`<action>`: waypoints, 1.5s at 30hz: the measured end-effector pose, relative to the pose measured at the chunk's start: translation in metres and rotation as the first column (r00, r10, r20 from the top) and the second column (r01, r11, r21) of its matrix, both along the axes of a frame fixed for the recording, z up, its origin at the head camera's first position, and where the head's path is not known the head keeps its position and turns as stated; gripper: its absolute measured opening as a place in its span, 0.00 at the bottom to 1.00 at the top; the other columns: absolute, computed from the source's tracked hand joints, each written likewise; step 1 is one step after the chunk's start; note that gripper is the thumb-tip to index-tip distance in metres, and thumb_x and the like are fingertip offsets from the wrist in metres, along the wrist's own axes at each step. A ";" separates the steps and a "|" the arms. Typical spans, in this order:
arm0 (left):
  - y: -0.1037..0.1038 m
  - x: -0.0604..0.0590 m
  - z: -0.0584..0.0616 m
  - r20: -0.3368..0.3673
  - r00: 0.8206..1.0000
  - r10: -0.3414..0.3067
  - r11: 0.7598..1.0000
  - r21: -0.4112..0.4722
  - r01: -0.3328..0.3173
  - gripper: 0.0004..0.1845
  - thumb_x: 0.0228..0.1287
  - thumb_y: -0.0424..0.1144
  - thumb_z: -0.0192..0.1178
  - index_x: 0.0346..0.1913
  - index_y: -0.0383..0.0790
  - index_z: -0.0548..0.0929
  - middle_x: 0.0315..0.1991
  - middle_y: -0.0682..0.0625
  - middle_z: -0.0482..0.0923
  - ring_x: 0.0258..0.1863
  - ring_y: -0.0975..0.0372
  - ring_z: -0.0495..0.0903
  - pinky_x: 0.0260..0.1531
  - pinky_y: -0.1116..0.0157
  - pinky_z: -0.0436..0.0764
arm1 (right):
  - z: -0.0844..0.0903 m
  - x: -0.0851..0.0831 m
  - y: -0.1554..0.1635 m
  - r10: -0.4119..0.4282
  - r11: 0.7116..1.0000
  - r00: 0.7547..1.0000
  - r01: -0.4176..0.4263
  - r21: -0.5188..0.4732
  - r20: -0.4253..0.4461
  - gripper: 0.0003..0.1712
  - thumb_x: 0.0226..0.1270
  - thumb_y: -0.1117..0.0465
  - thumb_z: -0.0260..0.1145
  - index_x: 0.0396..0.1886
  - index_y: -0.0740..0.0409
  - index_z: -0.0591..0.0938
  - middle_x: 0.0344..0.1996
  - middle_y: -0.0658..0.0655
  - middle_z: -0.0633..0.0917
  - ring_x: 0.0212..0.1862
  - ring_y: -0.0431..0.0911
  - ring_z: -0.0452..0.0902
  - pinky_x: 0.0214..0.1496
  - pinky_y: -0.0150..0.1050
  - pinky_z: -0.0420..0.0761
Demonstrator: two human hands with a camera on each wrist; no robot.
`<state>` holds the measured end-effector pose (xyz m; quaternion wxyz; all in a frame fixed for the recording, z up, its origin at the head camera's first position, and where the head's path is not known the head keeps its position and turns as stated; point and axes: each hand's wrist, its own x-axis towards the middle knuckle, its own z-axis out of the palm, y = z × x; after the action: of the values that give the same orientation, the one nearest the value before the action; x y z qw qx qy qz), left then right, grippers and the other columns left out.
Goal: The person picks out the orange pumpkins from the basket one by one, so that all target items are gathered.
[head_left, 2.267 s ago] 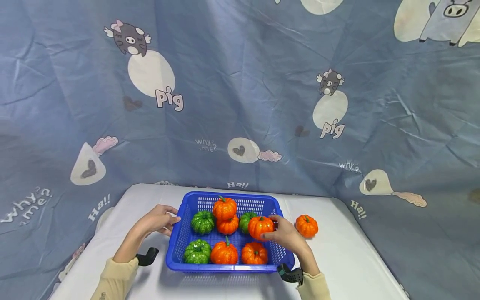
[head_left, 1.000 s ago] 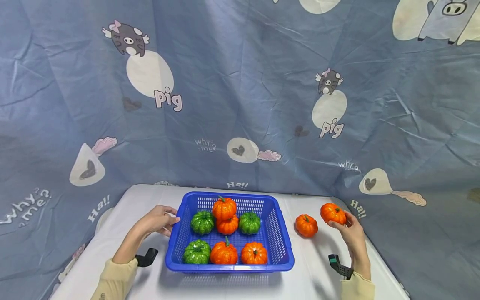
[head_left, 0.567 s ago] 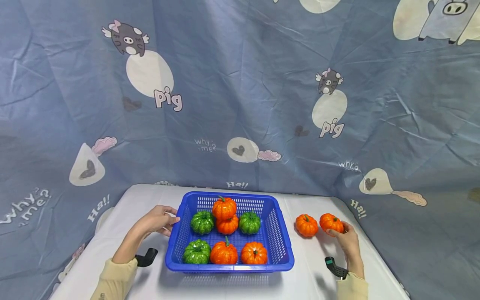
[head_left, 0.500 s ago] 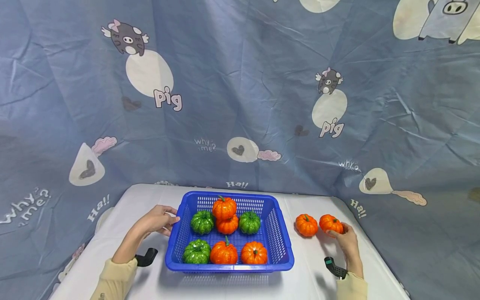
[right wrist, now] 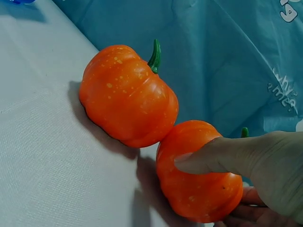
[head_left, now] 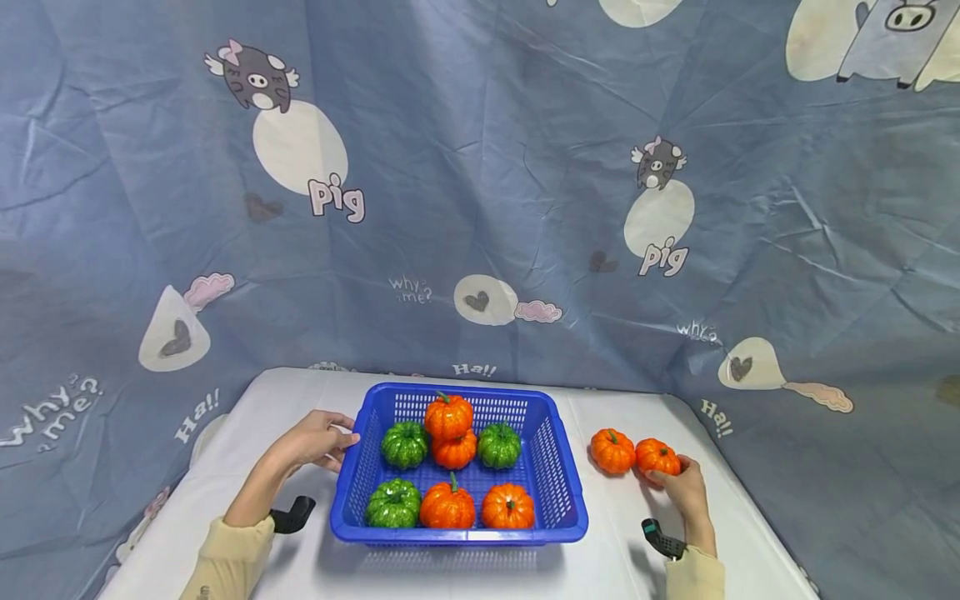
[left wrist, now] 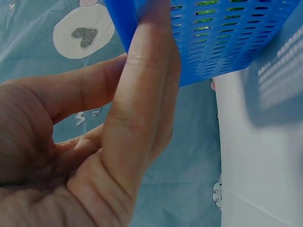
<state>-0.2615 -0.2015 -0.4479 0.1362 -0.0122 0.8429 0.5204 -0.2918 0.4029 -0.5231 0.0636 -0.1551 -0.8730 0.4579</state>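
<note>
from the head view, my left hand [head_left: 318, 440] grips the left rim of the blue basket [head_left: 555, 475], and my right hand [head_left: 675, 482] holds an orange pumpkin [head_left: 657, 457] on the white table [head_left: 675, 533] right of the basket, touching a second orange pumpkin [head_left: 612, 450]. at my left wrist, my fingers [left wrist: 142, 118] curl against the basket wall [left wrist: 222, 42]. at my right wrist, my thumb [right wrist: 213, 158] presses the held pumpkin [right wrist: 199, 189], which touches the other pumpkin [right wrist: 125, 101].

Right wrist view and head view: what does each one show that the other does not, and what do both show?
Only the right wrist view shows, up close, that the two orange pumpkins on the table touch each other, and that a finger lies across the held pumpkin.

Only the head view shows the blue basket with three green and four orange pumpkins, one orange stacked on another, and the left hand at the basket's left rim.

Both show the right hand holding one orange pumpkin beside the free pumpkin on the white table.
</note>
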 end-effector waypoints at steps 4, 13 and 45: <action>0.000 0.000 -0.001 0.004 1.000 0.004 1.000 -0.001 -0.004 0.23 0.67 0.32 0.54 0.60 0.20 0.68 0.31 0.42 0.83 0.27 0.58 0.84 0.29 0.59 0.87 | 0.006 0.002 0.000 0.023 0.999 0.999 -0.023 0.022 0.030 0.51 0.59 0.61 0.67 0.69 0.82 0.47 0.66 0.84 0.55 0.68 0.73 0.52 0.73 0.63 0.54; 0.000 0.002 0.001 0.008 1.000 0.003 1.000 0.008 -0.003 0.22 0.68 0.31 0.53 0.61 0.21 0.68 0.31 0.42 0.83 0.27 0.58 0.84 0.29 0.59 0.87 | 0.058 0.012 -0.018 0.079 0.996 0.997 -0.078 -0.031 0.013 0.58 0.62 0.58 0.68 0.75 0.70 0.37 0.73 0.76 0.43 0.74 0.70 0.39 0.74 0.64 0.51; 0.001 0.003 0.002 0.009 1.000 0.019 1.000 -0.015 -0.019 0.22 0.69 0.32 0.52 0.61 0.21 0.68 0.32 0.42 0.84 0.28 0.59 0.84 0.29 0.60 0.87 | 0.102 0.037 -0.181 0.647 0.761 0.757 -0.649 0.016 -0.091 0.42 0.53 0.63 0.75 0.67 0.65 0.68 0.66 0.67 0.71 0.70 0.65 0.60 0.73 0.59 0.58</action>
<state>-0.2589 -0.2001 -0.4460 0.1350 -0.0237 0.8459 0.5154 -0.2550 0.2223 -0.4210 -0.0603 0.1767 -0.8651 0.4656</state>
